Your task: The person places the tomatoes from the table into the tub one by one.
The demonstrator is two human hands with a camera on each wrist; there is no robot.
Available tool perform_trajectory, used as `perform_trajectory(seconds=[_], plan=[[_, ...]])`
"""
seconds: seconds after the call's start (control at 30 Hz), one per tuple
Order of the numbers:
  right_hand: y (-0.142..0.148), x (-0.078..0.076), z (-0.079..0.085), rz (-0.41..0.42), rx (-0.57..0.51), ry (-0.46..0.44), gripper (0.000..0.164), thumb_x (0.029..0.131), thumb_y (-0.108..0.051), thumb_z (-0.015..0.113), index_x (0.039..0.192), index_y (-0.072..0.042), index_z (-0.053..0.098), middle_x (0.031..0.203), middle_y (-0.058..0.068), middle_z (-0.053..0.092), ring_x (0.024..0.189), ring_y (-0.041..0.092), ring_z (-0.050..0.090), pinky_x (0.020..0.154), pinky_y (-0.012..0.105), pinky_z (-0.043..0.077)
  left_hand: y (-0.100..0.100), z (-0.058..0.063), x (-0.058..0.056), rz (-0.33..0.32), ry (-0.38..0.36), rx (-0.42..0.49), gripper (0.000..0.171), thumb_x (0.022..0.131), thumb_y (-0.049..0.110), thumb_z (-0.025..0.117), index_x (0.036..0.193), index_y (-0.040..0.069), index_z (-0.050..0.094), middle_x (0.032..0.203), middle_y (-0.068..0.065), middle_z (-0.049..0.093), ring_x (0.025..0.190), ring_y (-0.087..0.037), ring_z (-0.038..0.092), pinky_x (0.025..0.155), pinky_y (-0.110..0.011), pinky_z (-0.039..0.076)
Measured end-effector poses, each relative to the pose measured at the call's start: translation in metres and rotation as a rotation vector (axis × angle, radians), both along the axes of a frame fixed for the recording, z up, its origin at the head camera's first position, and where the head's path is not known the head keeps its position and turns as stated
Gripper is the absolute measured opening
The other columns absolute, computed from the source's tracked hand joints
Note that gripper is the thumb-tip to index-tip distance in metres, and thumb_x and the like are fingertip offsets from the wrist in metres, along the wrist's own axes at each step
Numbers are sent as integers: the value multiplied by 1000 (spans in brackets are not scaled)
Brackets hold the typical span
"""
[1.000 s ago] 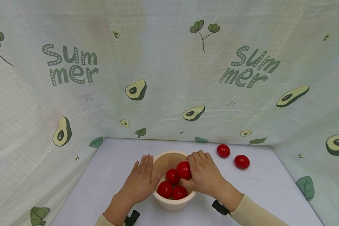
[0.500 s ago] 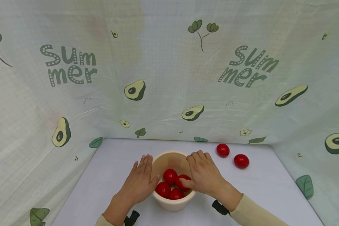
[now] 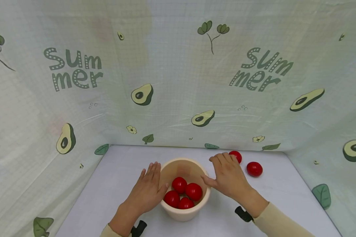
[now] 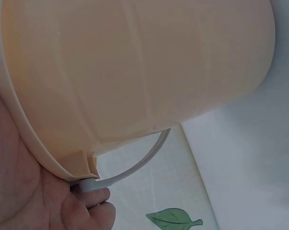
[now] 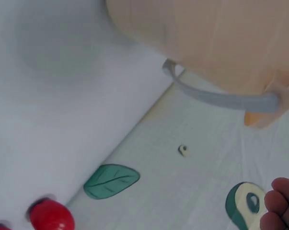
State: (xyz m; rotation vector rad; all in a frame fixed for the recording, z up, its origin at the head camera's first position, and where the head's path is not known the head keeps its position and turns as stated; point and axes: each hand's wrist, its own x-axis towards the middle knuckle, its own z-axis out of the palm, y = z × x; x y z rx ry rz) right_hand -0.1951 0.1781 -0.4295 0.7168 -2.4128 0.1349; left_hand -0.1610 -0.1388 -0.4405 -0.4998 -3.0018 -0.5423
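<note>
A peach-coloured bucket [image 3: 182,215] with a pale bail handle [image 4: 139,165] stands upright on the table in the head view. Inside lie several shiny, round, tomato-like red things, among them one red thing [image 3: 193,191] at the right wall. My left hand [image 3: 148,191] rests against the bucket's left rim, fingers straight and thumb lying over the edge. Off the right rim hovers my right hand [image 3: 228,176], empty, fingers spread from the thumb. Its fingertips partly cover a far red thing [image 3: 236,156] on the table. Another red thing [image 3: 254,169] lies further right.
A white table [image 3: 121,161] carries everything. Cloth printed with avocados and lettering [image 3: 77,69] rises behind it and along both sides. A dark strap piece [image 3: 243,214] shows at the right wrist.
My right hand has let go of a red round thing, which dropped into the bucket with the others. That hand has then moved right, off the rim. The left hand stays put.
</note>
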Motion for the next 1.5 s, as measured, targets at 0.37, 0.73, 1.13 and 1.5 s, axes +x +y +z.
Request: perform_trajectory(seconds=[0.37, 0.73, 1.13, 1.5], plan=[[72, -19, -29, -148, -44, 55, 66, 93, -58, 63, 110, 5, 64, 104, 22, 65, 97, 41, 57, 78, 54, 47, 1, 0, -1, 2, -7, 6, 76, 106, 40, 54, 161, -8, 32, 169, -25, 33, 160, -41, 26, 129, -60, 22], [139, -25, -59, -369, 7, -105, 74, 78, -40, 88, 121, 13, 59, 113, 33, 63, 106, 50, 54, 85, 67, 48, 0, -2, -1, 8, -11, 8, 77, 106, 40, 54, 161, -8, 31, 169, -24, 33, 160, -40, 26, 129, -60, 23], [170, -28, -86, -523, 40, -252, 76, 79, -45, 87, 113, 17, 57, 106, 36, 59, 103, 52, 52, 84, 70, 46, 0, -2, -1, 8, -9, 21, 76, 106, 38, 56, 161, -8, 32, 168, -24, 35, 159, -41, 28, 129, -61, 23], [181, -38, -102, -538, 23, -346, 76, 83, -49, 83, 109, 18, 57, 104, 36, 59, 101, 53, 52, 81, 71, 46, -1, -2, -1, 9, -21, 21, 76, 106, 39, 55, 162, -8, 31, 169, -24, 34, 160, -40, 27, 129, -60, 23]])
